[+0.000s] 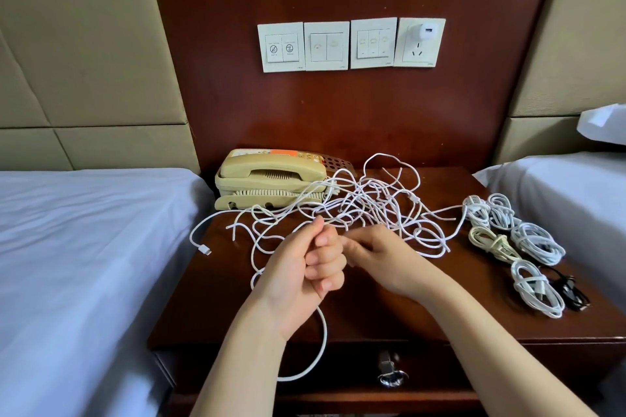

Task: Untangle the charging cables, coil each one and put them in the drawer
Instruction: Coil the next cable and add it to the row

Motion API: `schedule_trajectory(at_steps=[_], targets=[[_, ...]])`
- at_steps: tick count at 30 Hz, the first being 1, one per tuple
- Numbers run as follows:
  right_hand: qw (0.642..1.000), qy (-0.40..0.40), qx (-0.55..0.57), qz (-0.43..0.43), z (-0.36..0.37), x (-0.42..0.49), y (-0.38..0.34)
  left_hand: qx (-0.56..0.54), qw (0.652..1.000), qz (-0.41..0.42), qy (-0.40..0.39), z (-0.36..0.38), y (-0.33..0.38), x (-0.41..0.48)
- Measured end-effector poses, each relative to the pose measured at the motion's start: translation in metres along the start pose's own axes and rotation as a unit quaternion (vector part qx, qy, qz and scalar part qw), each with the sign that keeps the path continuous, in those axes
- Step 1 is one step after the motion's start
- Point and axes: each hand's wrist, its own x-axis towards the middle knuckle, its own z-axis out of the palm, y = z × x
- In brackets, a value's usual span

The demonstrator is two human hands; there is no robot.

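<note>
A tangle of white charging cables [366, 210] spreads over the middle of the dark wooden nightstand [372, 311]. My left hand [305, 267] is curled around one white cable, which hangs down in a loop [320, 349] past the nightstand's front edge. My right hand [379, 254] pinches a strand of the same tangle just beside the left hand's fingers. Several coiled cables [521, 247], white, cream and one black, lie in a row at the right side of the top. The drawer [393, 376] below, with a metal ring handle, is closed.
A cream telephone [271, 179] stands at the back left of the nightstand, touched by the tangle. One cable end with a plug [205, 250] lies at the left edge. Beds with white sheets flank both sides. Wall switches and a plugged charger [423, 32] sit above.
</note>
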Motion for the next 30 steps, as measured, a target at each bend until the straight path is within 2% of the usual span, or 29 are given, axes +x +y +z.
schedule_trajectory(at_steps=[4,6,10,14,17,21,23,24,27,30], targets=[[0.995,-0.072,-0.069,-0.005,0.002,-0.009,-0.014,-0.051,0.996,0.02,0.066,-0.006,0.001,0.008],[0.99,-0.102,-0.096,-0.011,0.004,-0.013,-0.02,-0.042,0.992,0.033,0.116,-0.005,-0.002,0.013],[0.973,-0.143,-0.181,0.004,0.007,-0.02,-0.027,0.068,0.973,0.105,0.194,-0.008,-0.006,0.022],[0.982,-0.117,-0.148,-0.016,0.001,-0.021,-0.031,0.162,0.955,0.121,0.218,-0.016,-0.007,0.023],[0.991,-0.08,-0.099,-0.031,-0.004,-0.018,-0.031,0.281,0.919,0.126,0.246,-0.014,-0.009,0.022],[0.998,-0.023,-0.059,-0.026,-0.005,-0.015,-0.029,0.417,0.844,0.188,0.28,-0.017,-0.01,0.024],[0.999,0.013,-0.041,-0.03,-0.005,-0.015,-0.028,0.479,0.812,0.183,0.28,-0.016,-0.011,0.025],[0.998,0.041,-0.033,-0.036,-0.005,-0.014,-0.028,0.485,0.816,0.168,0.267,-0.015,-0.013,0.025],[0.986,0.159,-0.03,-0.039,-0.006,-0.011,-0.023,0.448,0.867,0.101,0.194,-0.01,-0.014,0.026],[0.978,0.207,-0.012,-0.035,-0.004,-0.007,-0.02,0.376,0.916,0.064,0.125,-0.003,-0.014,0.022]])
